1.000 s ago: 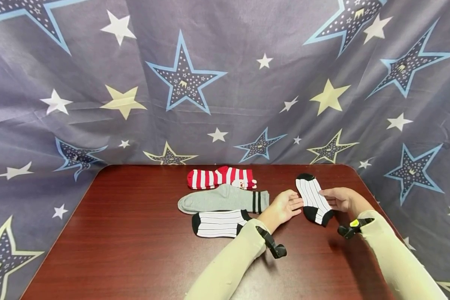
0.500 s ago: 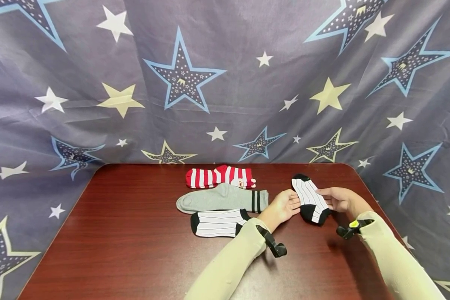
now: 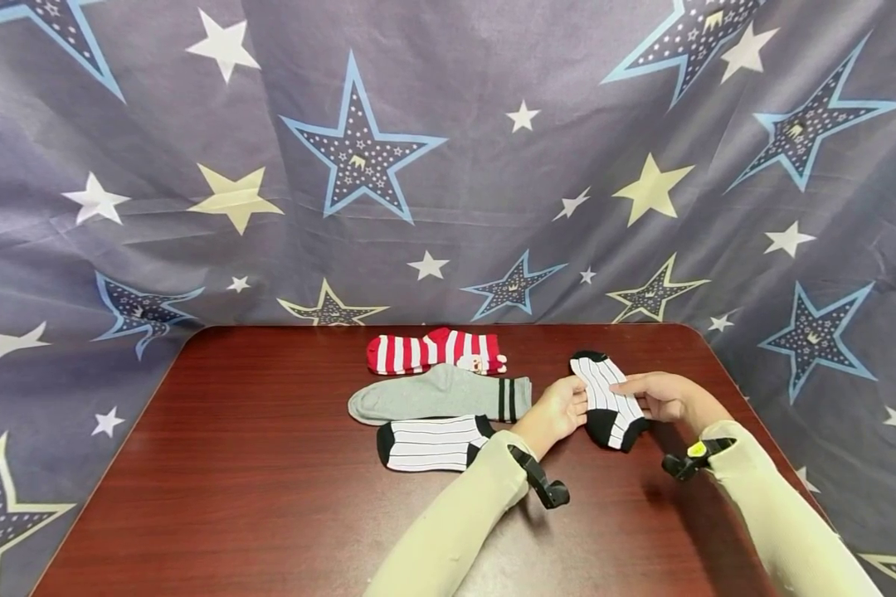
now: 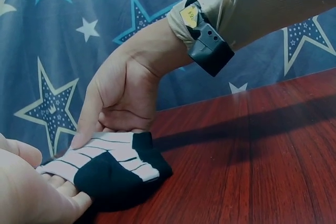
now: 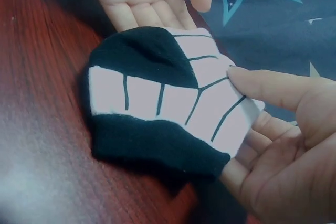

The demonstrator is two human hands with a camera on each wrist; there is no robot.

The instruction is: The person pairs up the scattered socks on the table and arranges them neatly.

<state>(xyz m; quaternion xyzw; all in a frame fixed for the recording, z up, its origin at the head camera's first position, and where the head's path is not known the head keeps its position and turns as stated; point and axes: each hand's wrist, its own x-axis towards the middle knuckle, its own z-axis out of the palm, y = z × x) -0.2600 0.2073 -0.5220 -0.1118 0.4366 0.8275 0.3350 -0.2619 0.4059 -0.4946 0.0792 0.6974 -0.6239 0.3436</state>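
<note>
A white ankle sock (image 3: 603,396) with thin black stripes and black toe, heel and cuff is held at the right side of the table. My right hand (image 3: 668,398) pinches its edge; the right wrist view shows the thumb on top of the sock (image 5: 173,98) and fingers beneath. From the other side, my left hand (image 3: 556,417) has its extended fingers tucked under the sock's edge. In the left wrist view that hand's thumb stays apart from the fabric. A matching ankle sock (image 3: 433,445) lies flat left of my left wrist, its cuff end hidden by the forearm.
Behind the matching sock lie a grey sock (image 3: 426,398) with two black bands and a red-and-white striped sock (image 3: 433,353) with a small figure on it. The brown table (image 3: 254,497) ends at a star-patterned curtain (image 3: 478,199).
Right hand and held sock have shifted slightly left, bringing the sock further over the left fingers. The left hand has barely moved, and the view has drifted a little.
</note>
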